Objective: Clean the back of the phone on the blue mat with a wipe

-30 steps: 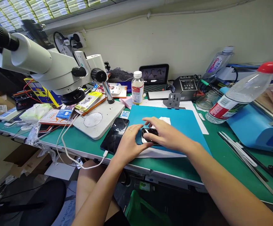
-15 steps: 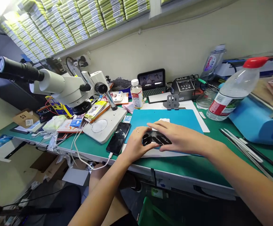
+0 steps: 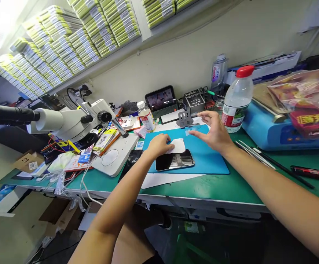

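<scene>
My left hand (image 3: 159,146) has its fingers closed on the edge of a white tissue (image 3: 178,146), just behind a smartphone (image 3: 175,160). The phone lies flat with its glossy dark face up, reflecting the room. Beneath both is a blue mat (image 3: 211,163). My right hand (image 3: 213,132) hovers over the mat's far right part, thumb and fingers spread apart. Close to that thumb tip is a small, clear bluish piece of film (image 3: 190,129); whether the thumb touches it I cannot tell. A grey metal stand (image 3: 185,119) stands just behind the film.
A microscope (image 3: 63,123) stands left, with a dark phone (image 3: 130,161) beside its base. Behind the mat are a white-capped bottle (image 3: 146,116) and a tablet (image 3: 161,101). At right are a red-capped bottle (image 3: 238,99), a blue machine (image 3: 275,128) and tweezers (image 3: 254,154).
Both hands have come off the phone, which now lies on the mat. The left has taken hold of the tissue; the right has moved back and opened. The view has turned right.
</scene>
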{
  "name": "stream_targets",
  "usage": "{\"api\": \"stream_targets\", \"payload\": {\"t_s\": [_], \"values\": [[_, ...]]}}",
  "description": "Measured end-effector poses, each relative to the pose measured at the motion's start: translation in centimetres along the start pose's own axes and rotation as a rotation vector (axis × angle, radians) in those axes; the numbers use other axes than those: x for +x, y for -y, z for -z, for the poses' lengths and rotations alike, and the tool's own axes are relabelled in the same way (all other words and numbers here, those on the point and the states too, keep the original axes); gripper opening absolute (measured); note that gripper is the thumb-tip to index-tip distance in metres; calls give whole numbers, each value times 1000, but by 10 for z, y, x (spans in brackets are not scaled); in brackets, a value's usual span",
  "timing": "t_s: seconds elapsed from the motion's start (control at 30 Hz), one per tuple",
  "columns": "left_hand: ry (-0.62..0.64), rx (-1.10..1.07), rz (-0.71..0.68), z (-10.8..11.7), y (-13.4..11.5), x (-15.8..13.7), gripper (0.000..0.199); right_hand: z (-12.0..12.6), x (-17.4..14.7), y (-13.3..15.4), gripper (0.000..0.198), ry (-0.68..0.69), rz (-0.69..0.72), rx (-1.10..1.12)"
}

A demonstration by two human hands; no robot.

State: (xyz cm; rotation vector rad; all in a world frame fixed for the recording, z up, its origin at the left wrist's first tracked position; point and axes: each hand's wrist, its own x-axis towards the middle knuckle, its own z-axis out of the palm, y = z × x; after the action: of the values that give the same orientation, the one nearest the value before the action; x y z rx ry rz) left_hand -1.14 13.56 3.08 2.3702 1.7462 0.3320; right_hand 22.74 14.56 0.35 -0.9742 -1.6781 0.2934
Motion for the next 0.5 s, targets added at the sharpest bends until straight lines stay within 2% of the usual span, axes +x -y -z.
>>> {"api": "stream_targets", "payload": {"t_s": [0.07,0.13,0.27,0.4,0.5], "values": [[-10,12,8,-7,1,8,7,-4,-4,-3,72,-21,-43,-2],[-44,12,10,-6,5,10,8,-5,-6,-4,70,-24,-90,7],[-190,-1,7,20,17,1,12,-4,-6,-6,71,-52,-131,71],[-377,-14,-41,48,22,-29,17,-5,-7,-7,79,-56,-148,103],[-375,-18,-141,39,19,-67,12,-6,-8,-7,88,-12,-151,121]]}}
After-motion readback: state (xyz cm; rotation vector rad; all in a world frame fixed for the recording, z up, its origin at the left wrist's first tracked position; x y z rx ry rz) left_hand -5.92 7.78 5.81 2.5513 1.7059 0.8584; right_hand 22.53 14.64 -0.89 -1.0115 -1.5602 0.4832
